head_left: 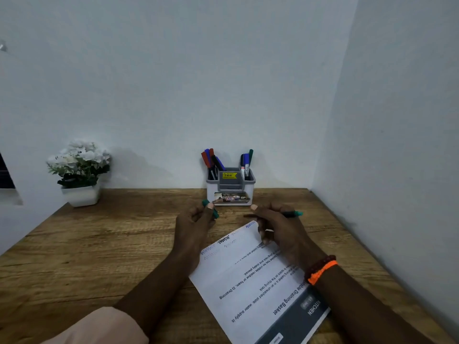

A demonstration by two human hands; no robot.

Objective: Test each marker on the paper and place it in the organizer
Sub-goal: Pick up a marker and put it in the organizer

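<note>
My left hand (193,224) pinches a green marker cap (210,209) just in front of the organizer. My right hand (278,227) holds an uncapped green marker (294,214), its green end sticking out to the right and its dark tip pointing left. The two hands are apart, above the far corner of the printed paper (248,276), which bears several zigzag test scribbles along its top edge. The grey-and-white organizer (231,193) stands against the wall. Several red, blue and black markers (211,161) fill its left slot, and blue, black and green markers (246,162) its right slot.
A white pot of white flowers (80,170) sits at the back left of the wooden table (99,244). Walls close in behind the table and along its right side. Beaded and orange bracelets (321,269) circle my right wrist.
</note>
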